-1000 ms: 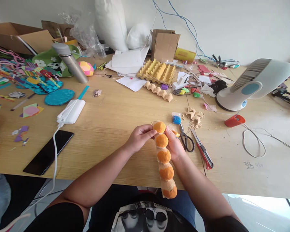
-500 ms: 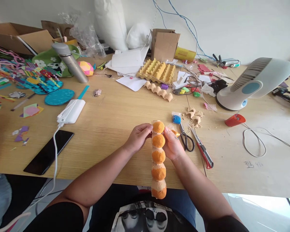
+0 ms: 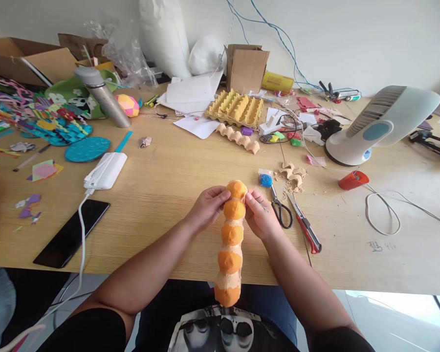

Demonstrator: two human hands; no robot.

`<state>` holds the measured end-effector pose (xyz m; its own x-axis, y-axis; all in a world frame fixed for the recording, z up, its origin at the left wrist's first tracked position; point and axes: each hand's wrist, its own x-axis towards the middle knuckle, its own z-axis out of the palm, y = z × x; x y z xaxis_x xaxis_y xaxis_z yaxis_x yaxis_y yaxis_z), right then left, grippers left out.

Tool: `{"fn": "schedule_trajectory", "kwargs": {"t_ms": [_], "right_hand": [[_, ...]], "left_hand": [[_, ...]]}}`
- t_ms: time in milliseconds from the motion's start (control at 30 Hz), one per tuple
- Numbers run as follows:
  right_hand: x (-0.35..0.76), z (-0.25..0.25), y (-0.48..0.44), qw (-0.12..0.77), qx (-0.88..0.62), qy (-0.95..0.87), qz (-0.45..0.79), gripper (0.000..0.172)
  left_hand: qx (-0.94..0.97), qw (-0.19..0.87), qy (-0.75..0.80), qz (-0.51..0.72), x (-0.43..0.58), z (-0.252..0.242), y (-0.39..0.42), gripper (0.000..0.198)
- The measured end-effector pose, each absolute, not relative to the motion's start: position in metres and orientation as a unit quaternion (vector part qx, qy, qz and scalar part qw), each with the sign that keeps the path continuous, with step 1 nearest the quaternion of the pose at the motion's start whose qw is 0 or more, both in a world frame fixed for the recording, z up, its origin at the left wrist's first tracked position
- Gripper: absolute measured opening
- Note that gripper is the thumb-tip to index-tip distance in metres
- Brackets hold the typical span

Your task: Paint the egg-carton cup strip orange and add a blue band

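A strip of egg carton (image 3: 231,235) with several orange-covered bumps hangs between my hands, its lower end out past the table's front edge. My left hand (image 3: 209,205) pinches the top end from the left side. On the right side of that same end, my right hand (image 3: 259,210) is closed on it with thumb and fingers. Black-handled scissors (image 3: 282,210) lie just right of my right hand, beside a red utility knife (image 3: 308,227). Behind them are a small blue packet (image 3: 265,179) and cut carton scraps (image 3: 292,174).
A yellow egg tray (image 3: 234,110) and a plain carton strip (image 3: 238,139) lie farther back. On the left are a phone (image 3: 72,234), a white power bank (image 3: 105,171) and a steel bottle (image 3: 104,98). A fan (image 3: 377,127) and red cup (image 3: 353,181) stand right.
The strip's lower end has swung left and its orange bumps face me more squarely. Both hands still hold the top end. The whole view has shifted slightly.
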<state>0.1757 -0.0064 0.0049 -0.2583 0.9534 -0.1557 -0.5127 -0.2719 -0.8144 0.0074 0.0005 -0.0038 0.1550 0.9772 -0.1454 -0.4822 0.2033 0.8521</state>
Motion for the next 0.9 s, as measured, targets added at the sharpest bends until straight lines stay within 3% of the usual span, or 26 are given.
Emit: {"fn": "schedule_trajectory", "kwargs": {"t_ms": [233,467,900], "right_hand": [[0.183,0.006,0.000,0.498,-0.408,-0.419,0.641,0.040],[0.186,0.009,0.001,0.486,-0.430,-0.472,0.596,0.040],[0.188,0.007,0.003,0.463,-0.431,-0.506,0.585,0.040]], "left_hand": [[0.396,0.664,0.391,0.500,-0.001,-0.004,0.002,0.053],[0.533,0.562,0.447,0.447,-0.018,0.007,0.007,0.051],[0.585,0.506,0.476,0.418,-0.025,0.009,0.009,0.042]]}}
